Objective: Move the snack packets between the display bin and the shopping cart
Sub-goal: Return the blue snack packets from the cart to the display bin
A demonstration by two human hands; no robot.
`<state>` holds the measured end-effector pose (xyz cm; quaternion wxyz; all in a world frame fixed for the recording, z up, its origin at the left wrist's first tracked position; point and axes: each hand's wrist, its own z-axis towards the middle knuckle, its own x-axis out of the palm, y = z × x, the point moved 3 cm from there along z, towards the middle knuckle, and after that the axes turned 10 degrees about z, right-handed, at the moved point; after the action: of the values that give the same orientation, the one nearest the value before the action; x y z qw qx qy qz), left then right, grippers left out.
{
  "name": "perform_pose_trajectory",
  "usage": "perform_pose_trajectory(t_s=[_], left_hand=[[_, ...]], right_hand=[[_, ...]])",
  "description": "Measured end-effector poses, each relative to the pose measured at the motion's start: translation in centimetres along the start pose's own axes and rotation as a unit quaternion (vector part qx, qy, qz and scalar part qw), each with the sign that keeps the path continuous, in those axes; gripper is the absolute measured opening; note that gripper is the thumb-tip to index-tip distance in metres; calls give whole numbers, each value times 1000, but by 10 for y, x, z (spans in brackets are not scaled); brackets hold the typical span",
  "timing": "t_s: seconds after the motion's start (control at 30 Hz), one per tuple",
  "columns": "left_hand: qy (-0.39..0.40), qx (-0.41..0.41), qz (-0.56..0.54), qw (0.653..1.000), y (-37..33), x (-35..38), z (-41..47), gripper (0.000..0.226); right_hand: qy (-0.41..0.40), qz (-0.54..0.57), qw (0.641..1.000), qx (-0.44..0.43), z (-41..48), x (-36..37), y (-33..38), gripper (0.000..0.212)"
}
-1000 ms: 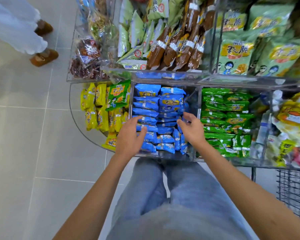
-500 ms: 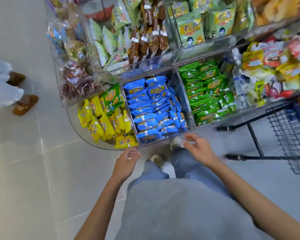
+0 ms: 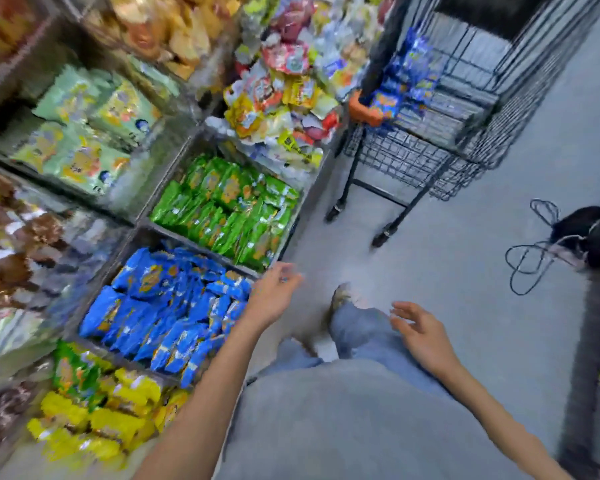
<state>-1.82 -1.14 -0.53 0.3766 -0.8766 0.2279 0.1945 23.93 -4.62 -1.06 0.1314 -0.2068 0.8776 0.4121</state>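
1. Left hand [image 3: 274,297]: the fingers [image 3: 290,277] are loosely bent and smeared by motion blur. Nothing is seen held in them. The hand is placed at the right-hand corner of the blue compartment. Whether the bin rim is touched cannot be told.
2. Right hand [image 3: 425,336]: the fingers are spread wide and relaxed, and nothing is gripped. The hand is held in the air beside the jeans leg [image 3: 361,327], well apart from the shelving.
3. Blue snack packets [image 3: 163,306]: these are heaped in one compartment of the display bin [image 3: 194,242], just beside the left hand. No packet is seen lifted.
4. Green packets [image 3: 229,206]: these are stacked in the next compartment farther along, parted from the blue ones by a clear wall.
5. Yellow packets [image 3: 94,420]: these are piled in the nearer compartment, on the other side of the blue ones.
6. Shopping cart [image 3: 430,161]: this black wire cart is stood on the floor [image 3: 465,289] past the end of the bin, well apart from both hands.
7. Carted blue packets [image 3: 409,74]: these are lodged in the cart's upper basket, near an orange handle piece [image 3: 364,112].
8. Upper tiers: pale green bags [image 3: 84,133], brown packets [image 3: 21,244] and mixed packets [image 3: 284,98] are shelved here. All are blurred.
9. Black bag [image 3: 589,237]: this is laid on the floor at the right with a looped cable [image 3: 527,258] beside it.
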Motion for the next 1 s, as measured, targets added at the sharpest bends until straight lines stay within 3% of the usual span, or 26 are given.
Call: perform_pose_trajectory(t_s=[0.13, 0.63, 0.87, 1.0], left_hand=[[38, 36, 36, 998, -54, 17, 31, 33], [-41, -77, -100, 991, -88, -6, 105, 15], [-74, 78, -44, 993, -202, -51, 207, 26], [-82, 152, 6, 985, -279, -54, 272, 18]], right_hand=[[-29, 45, 998, 13, 32, -31, 7, 30], [1, 145, 989, -2, 177, -71, 133, 30], [-65, 237, 969, 3, 267, -93, 201, 20], [-93, 273, 957, 0, 335, -108, 234, 17]])
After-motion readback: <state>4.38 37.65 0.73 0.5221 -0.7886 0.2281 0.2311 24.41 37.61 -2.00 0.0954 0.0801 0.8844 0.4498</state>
